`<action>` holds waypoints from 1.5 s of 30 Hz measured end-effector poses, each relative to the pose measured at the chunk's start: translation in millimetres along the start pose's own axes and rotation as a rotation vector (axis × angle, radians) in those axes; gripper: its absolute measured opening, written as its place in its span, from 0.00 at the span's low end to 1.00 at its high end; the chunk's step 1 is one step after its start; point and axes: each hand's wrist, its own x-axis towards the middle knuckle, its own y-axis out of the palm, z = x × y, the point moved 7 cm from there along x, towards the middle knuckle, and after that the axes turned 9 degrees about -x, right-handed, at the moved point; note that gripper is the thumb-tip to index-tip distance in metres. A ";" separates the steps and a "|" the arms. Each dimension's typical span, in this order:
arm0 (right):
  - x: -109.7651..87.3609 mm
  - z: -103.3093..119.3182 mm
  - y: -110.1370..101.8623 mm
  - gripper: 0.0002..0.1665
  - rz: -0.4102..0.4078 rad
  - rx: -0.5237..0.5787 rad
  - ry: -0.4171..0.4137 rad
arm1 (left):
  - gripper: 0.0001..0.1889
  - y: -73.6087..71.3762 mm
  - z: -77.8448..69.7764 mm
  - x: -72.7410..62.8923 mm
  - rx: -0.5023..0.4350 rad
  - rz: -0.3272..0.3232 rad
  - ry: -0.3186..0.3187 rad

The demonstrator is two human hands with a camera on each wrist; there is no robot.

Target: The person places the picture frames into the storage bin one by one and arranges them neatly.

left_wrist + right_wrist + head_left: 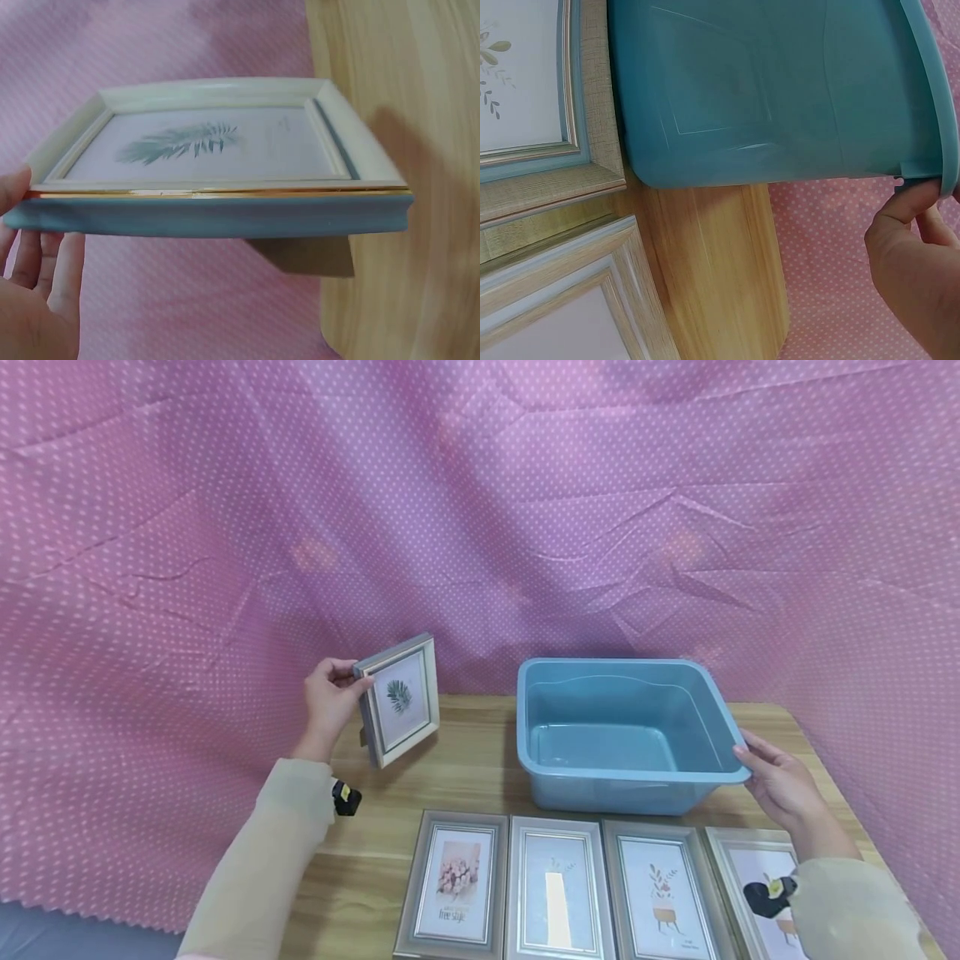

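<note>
My left hand (330, 703) pinches a picture frame (403, 697) at its left side, thumb in front and fingers behind. The frame is tilted upright over the table and shows a green leaf print (180, 142). Seen from the left wrist, its outer edge (210, 216) is blue-grey with a gold line, and a brown stand leg (315, 255) sticks out at the back. On the right, my right hand (783, 787) grips the rim of a blue plastic basin (615, 792) near its front right corner. Nothing lies inside the basin; its side wall (742, 82) fills much of the right wrist view.
Several picture frames lie face up in a row before the basin, among them a flower print (459, 881) and a potted plant print (663, 893). Pink dotted cloth (480, 527) hangs behind and beside the wooden table (472, 752).
</note>
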 end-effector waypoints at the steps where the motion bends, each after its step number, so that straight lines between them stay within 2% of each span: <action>1: 0.5 0.1 0.2 0.32 0.003 0.002 0.000 | 0.16 2.5 -4.0 -0.8 -0.013 -0.005 0.014; 8: 3.8 0.3 0.0 0.33 0.009 -0.012 -0.002 | 0.17 21.4 -30.8 -7.7 -0.061 -0.004 0.116; 15: 6.5 -0.5 -1.6 0.29 0.010 0.006 -0.004 | 0.18 41.8 -57.9 -15.0 -0.128 -0.003 0.186; 19: 9.1 0.7 -3.0 0.28 0.021 0.014 -0.008 | 0.17 52.4 -80.5 -25.3 -0.125 -0.026 0.207; 24: 12.5 1.6 -5.3 0.26 0.031 0.030 -0.006 | 0.18 65.2 -106.7 -35.3 -0.132 -0.055 0.277; 33: 14.9 2.4 -8.6 0.18 0.037 0.051 0.001 | 0.17 87.0 -133.1 -40.8 -0.201 -0.059 0.342; 40: 8.4 1.9 -7.4 0.19 0.027 0.050 0.012 | 0.17 102.0 -160.7 -50.8 -0.255 -0.070 0.398; 45: 4.3 2.7 -5.7 0.17 0.026 0.061 0.008 | 0.17 116.6 -175.4 -59.5 -0.281 -0.046 0.405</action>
